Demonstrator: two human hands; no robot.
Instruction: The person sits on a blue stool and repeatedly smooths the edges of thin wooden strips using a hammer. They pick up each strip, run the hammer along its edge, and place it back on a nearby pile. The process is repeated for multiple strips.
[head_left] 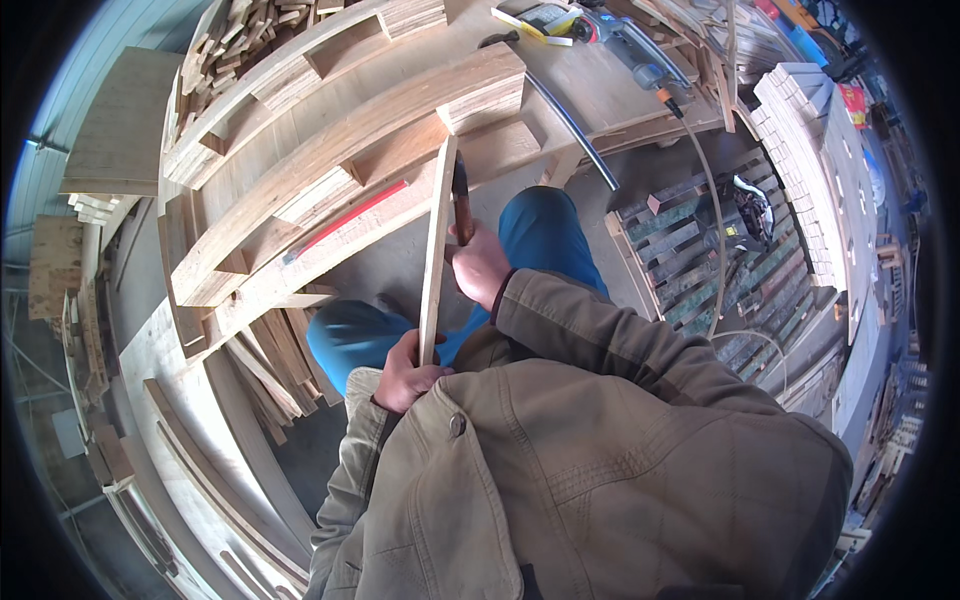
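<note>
My left hand [402, 375] is closed round the lower end of a long, pale wooden strip [438, 235], close to my jacket. The strip slants up and away, its far end against the wooden frame [400, 100] on the workbench. Just right of the strip, my right hand [481, 265] grips a hammer [463, 215] by its brown wooden handle; the dark head points up, beside the strip's far part. Its fingertips come near the strip's edge, and I cannot tell whether they touch it. A long, thin red bar [350, 220] lies along the bench edge, left of the strip.
A second framed wooden piece [290, 85] lies farther back on the bench. At the back right are a power tool [648, 72] with a hose and a curved metal tube [575, 130]. A slatted pallet [690, 250] and stacked boards [800, 170] stand right; planks [275, 365] lean below left.
</note>
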